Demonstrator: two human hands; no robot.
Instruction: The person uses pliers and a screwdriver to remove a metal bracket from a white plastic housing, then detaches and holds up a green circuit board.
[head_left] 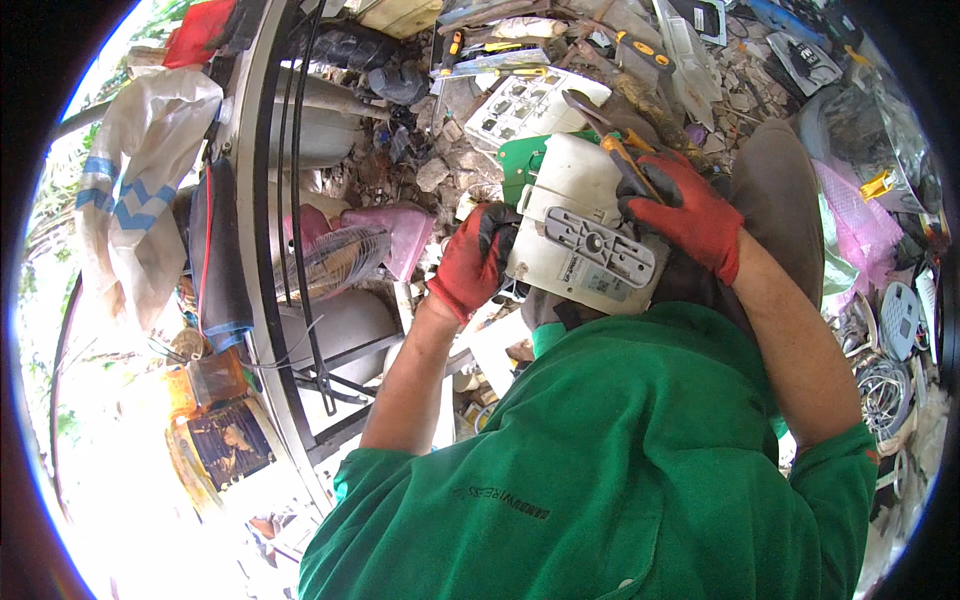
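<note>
A boxy off-white plastic housing (560,190) rests over my lap, with a grey slotted bracket (598,246) on its face. Beyond its far left edge shows a green circuit board (522,166). My right hand (692,215), in a red and black glove, is closed around orange-and-dark pliers (626,160) and lies against the housing's right side. The pliers' dark jaws point away over the far edge. My left hand (474,262), gloved alike, is curled closed at the left edge; whatever its fingers grip is hidden.
A metal frame (262,200) stands to the left, before a white sack (140,190) and pink plastic (395,240). Beyond the housing lie a panel with square cutouts (530,105), a screwdriver (452,50) and rubble. Coiled cable (884,396) and scrap crowd the right.
</note>
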